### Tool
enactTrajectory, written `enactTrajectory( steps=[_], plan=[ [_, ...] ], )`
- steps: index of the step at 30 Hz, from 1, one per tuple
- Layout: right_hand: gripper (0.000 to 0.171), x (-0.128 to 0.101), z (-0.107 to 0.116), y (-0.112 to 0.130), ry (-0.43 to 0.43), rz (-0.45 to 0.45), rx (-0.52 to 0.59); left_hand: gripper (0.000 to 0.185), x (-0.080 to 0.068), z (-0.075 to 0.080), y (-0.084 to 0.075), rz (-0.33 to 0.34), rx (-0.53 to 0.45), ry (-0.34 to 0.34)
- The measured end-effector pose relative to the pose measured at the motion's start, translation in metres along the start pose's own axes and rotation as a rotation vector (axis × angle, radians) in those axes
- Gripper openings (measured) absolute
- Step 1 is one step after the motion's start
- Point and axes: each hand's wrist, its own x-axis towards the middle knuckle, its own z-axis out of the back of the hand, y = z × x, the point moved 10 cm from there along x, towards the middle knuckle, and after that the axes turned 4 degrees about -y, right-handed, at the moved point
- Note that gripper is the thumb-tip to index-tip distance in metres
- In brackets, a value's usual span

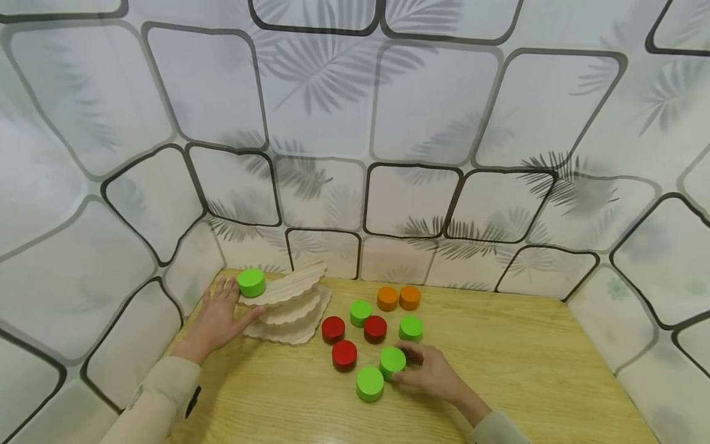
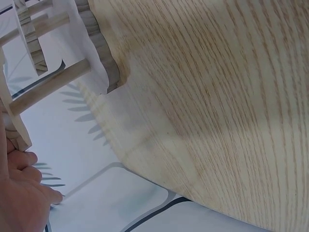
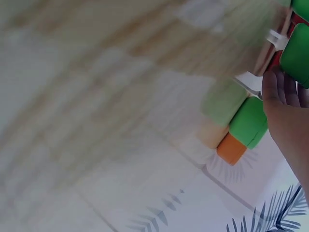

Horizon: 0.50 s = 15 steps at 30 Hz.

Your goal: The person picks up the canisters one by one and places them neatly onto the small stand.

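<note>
Closest, low in the middle of the head frame, a loose green cylinder stands on the wooden table. Just beyond it is the gripped green cylinder, near enough that contact between them cannot be told. The right hand comes in from the lower right and pinches this piece between thumb and fingers, which lie on its right side. Picking up seems the step in hand; the next move would call for a straight lift that leaves its neighbour standing.

Three red cylinders sit a little farther back, left of the grip. At the left of the frame, the left hand has its fingers extended and thumb apart, against the edge of the tiered wooden stand; it is probably steadying it. A raised green cylinder rests on the stand's top tier. Farthest right of centre are two orange cylinders.
</note>
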Motion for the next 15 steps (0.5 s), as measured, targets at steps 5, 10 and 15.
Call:
enactTrajectory(
  steps=[5, 10, 15],
  plan=[
    [0.062, 0.006, 0.003, 0.01, -0.019, 0.0, 0.023, 0.1, -0.001, 0.002, 0.002, 0.005, -0.005, -0.007],
    [0.061, 0.015, 0.005, 0.026, -0.049, 0.025, 0.054, 0.102, 0.0, 0.001, 0.002, 0.015, -0.005, -0.008],
    [0.06, 0.028, 0.001, 0.044, -0.065, 0.051, 0.09, 0.103, 0.0, -0.001, 0.001, 0.033, -0.021, -0.001]
  ],
)
